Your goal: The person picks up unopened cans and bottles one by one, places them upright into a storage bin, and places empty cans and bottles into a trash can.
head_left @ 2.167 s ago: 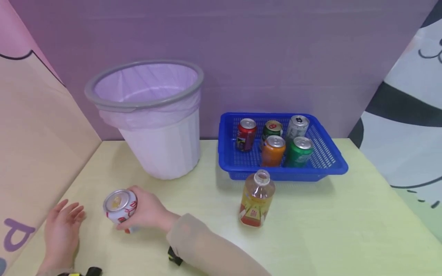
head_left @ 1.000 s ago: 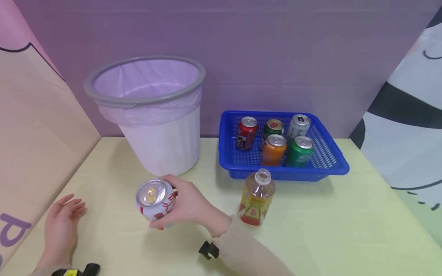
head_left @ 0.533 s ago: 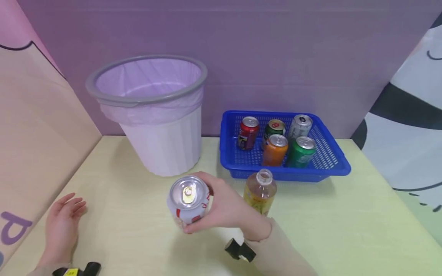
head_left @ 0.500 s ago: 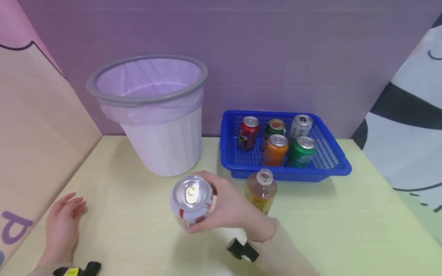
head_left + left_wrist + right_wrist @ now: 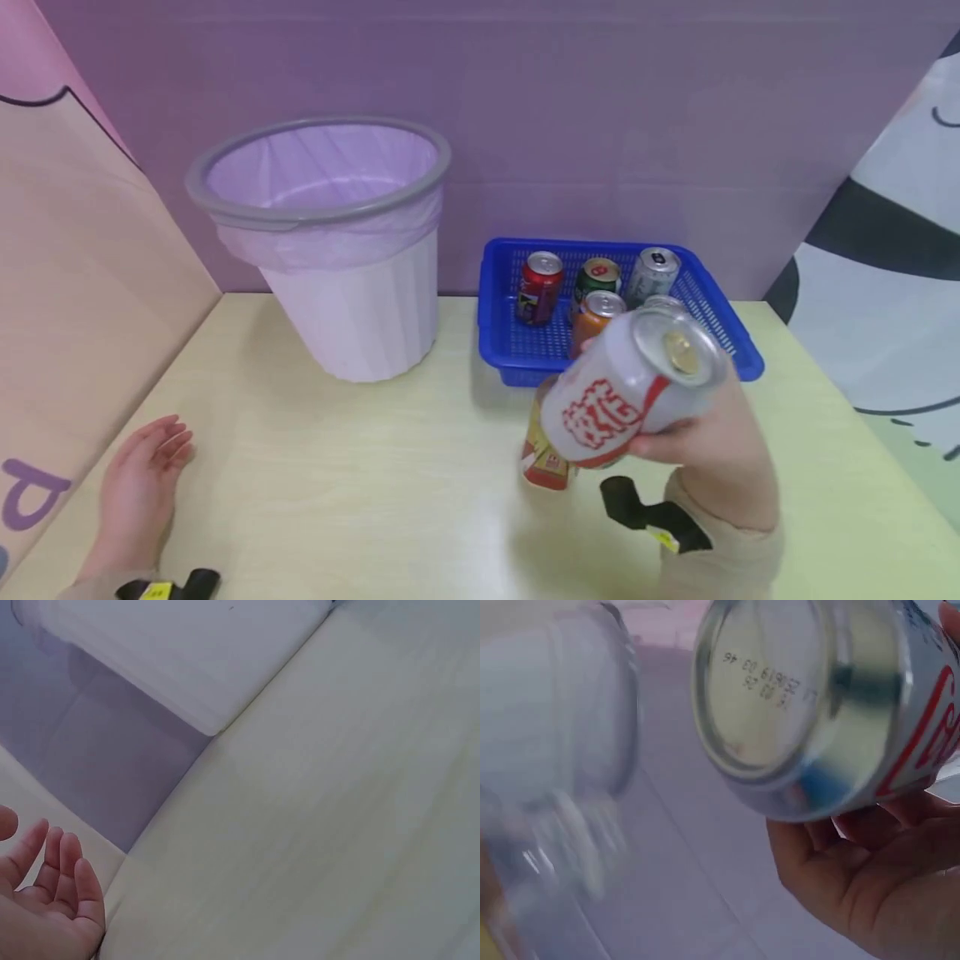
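Note:
In the head view my right hand (image 5: pixel 712 433) grips a white drink can (image 5: pixel 600 408) with red lettering, lifted above the table and tilted, its top toward the upper right. The can's printed base (image 5: pixel 765 690) faces the right wrist camera. Behind it stands a plastic bottle (image 5: pixel 545 467) with a yellow and red label, its neck hidden by the can. At the table's left edge my left hand (image 5: pixel 142 475) rests with relaxed fingers and holds nothing; the left wrist view shows these fingers (image 5: pixel 67 877) loosely bent.
A blue basket (image 5: pixel 495 333) at the back holds several cans, among them a red can (image 5: pixel 538 292), an orange can (image 5: pixel 588 327) and a silver can (image 5: pixel 652 279). Left of it stands a white bin (image 5: pixel 367 308) with a grey rim and a liner. A purple wall (image 5: pixel 600 108) rises behind.
My right hand has carried the white can from the left side across to the right, in front of the bottle and basket, and tipped it over. The left hand has barely moved.

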`<state>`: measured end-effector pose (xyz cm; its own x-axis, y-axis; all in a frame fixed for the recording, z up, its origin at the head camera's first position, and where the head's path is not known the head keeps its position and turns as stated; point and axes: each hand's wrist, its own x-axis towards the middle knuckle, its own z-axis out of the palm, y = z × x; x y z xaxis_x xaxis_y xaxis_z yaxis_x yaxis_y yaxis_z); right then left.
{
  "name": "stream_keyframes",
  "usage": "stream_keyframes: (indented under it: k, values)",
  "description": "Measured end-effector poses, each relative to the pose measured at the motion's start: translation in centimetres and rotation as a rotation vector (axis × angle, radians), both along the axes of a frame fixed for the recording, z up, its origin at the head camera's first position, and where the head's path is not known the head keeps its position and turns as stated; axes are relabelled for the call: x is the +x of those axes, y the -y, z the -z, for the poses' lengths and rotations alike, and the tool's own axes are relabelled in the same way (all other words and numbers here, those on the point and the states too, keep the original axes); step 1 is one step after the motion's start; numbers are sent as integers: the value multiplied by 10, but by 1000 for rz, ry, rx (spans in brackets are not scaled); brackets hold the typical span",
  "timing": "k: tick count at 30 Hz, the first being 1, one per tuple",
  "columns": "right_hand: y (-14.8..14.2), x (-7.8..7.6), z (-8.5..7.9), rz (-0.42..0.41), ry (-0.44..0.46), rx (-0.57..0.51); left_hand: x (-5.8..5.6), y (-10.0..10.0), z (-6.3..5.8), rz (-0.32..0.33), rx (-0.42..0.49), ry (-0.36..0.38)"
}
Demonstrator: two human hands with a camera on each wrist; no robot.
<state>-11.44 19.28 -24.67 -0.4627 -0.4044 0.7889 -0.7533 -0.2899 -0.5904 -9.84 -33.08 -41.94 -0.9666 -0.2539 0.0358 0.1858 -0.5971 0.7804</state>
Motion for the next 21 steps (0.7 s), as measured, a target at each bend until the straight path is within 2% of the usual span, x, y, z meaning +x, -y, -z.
stream_keyframes:
  k: [3, 6, 9, 11, 13, 16, 18, 21]
  values:
    - [-28, 4, -1, 98, 54, -43, -3, -8, -2, 45, -66, -27]
    - [-46, 9, -1, 249, 205, -65, -5, -18, -5, 64, -186, -24]
    - [-53, 12, -2, 410, 360, -36, -8, -29, -9, 75, -333, -28]
    - [-54, 12, -2, 474, 432, -32, -10, -38, -13, 85, -438, -41]
    - [-55, 11, -2, 503, 463, -9, -14, -48, -17, 97, -536, -61]
    - [-56, 7, 0, 474, 453, 11, -17, -69, -24, 93, -699, -69]
    - [-58, 4, 2, 453, 448, 35, -19, -87, -32, 77, -833, -72]
    - [-60, 0, 4, 481, 474, 50, -24, -121, -47, 65, -1013, -94]
